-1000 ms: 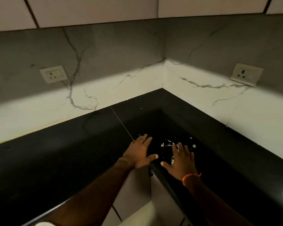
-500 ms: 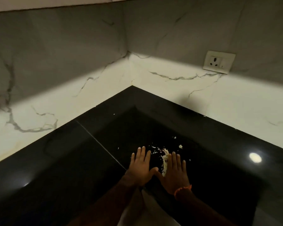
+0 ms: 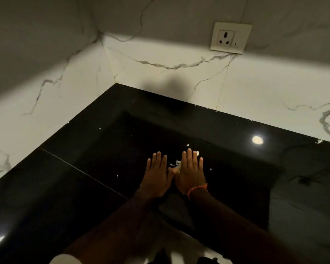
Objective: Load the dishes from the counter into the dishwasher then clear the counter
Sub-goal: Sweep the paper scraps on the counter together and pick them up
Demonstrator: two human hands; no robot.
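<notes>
Two bare hands lie flat, palms down, side by side on a glossy black table in the corner of a kitchen, fingers straight and close together, holding nothing. The left hand point(image 3: 158, 176) and the right hand point(image 3: 191, 173) now sit so near that their thumbs meet, closing a small gap between them; a second ago they were spread apart on either side of a loose scatter of pale food scraps. Those scraps point(image 3: 176, 163) have been swept inward and are now bunched into a small pile between the two hands, just above the touching thumbs, with a few bits point(image 3: 197, 153) peeking past the right fingertips and stray flecks point(image 3: 117, 175) left on the dark surface to the left. An orange band point(image 3: 197, 188) circles the right wrist. No dishes are visible on the table point(image 3: 65, 187), and the dishwasher is out of view, so loading looks finished and this is likely the clearing stage: gathering crumbs so they can be scooped or pushed off the edge. The view has also shifted closer to the corner and lower, so only one wall socket point(image 3: 230, 38) shows, set in white marble-patterned tiles point(image 3: 160, 77) behind the table. A round light reflection point(image 3: 257, 140) shines on the surface to the right, and more white flecks point(image 3: 318, 141) lie at the far right edge, still to be collected.
</notes>
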